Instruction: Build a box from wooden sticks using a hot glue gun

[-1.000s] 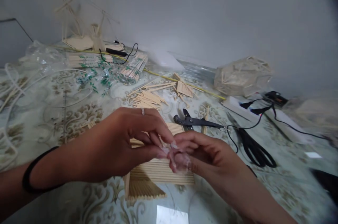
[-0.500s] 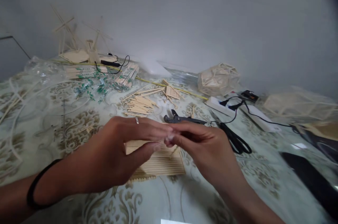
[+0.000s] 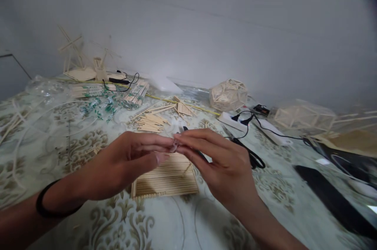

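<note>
Left hand (image 3: 126, 163) and right hand (image 3: 226, 163), fingertips seemingly touching, hover above stick panel (image 3: 167, 181).

A single head-worn camera looks forward and down, close behind and above the spot where the left hand (image 3: 123, 165) and right hand (image 3: 226, 167) meet fingertip to fingertip; past that spot the table (image 3: 165, 222) recedes to the wall (image 3: 206, 26)

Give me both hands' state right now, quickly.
Left hand: fingertips pinched shut, meeting the right's; anything held is too blurred to tell.
Right hand: fingertips pinched shut likewise, above the stick panel.
</note>
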`<state>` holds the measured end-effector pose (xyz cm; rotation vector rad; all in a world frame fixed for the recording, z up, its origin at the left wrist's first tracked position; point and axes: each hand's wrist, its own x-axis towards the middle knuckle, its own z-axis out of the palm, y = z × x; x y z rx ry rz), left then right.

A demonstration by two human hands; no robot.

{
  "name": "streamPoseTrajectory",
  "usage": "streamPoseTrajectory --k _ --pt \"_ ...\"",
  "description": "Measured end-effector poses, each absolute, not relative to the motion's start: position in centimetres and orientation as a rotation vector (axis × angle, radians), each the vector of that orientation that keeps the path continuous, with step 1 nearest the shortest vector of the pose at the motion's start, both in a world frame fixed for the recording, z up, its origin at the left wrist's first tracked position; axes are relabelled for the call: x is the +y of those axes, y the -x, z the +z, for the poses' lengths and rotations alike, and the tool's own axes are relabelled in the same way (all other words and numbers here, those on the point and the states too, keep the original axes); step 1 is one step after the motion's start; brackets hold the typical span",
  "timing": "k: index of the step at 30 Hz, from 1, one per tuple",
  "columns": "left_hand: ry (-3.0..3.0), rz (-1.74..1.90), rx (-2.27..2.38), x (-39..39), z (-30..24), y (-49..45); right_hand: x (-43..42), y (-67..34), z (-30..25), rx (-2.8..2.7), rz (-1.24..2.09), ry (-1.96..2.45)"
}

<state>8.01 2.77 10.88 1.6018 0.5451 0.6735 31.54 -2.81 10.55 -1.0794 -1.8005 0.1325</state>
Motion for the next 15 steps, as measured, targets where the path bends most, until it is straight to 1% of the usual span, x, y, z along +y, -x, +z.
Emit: streamPoseTrajectory --k 2,4,6,9,12,13,15 --pt "-1.582 0.669 0.494 2.5 10.9 -8.1 -2.8 -31.2 10.5 -1.854 0.061 1.052" --pt "-1.575 0.643 0.471 2.5 11.1 -8.0 -2.8 -31.0 10.5 -1.826 0.106 1.045" --pt "-1.607 0.624 0.545 2.9 11.3 -7.8 -2.5 -30.9 10.8 -1.696 0.257 1.036" --pt "-1.697 0.648 0.710 3.7 11.0 -7.9 -1.8 -30.7 11.3 -1.423 0.598 1.024" --pt "-1.761 0.646 0.677 3.8 10.4 -8.3 -1.1 -30.4 11.9 -1.288 0.884 0.940" --pt "-1.773 0.612 0.637 3.6 10.3 -8.4 -0.8 -30.2 12.1 -1.283 0.924 0.916" --pt "-1.793 0.513 0.574 3.3 10.4 -8.5 -0.4 -30.2 12.7 -1.295 0.905 0.889"
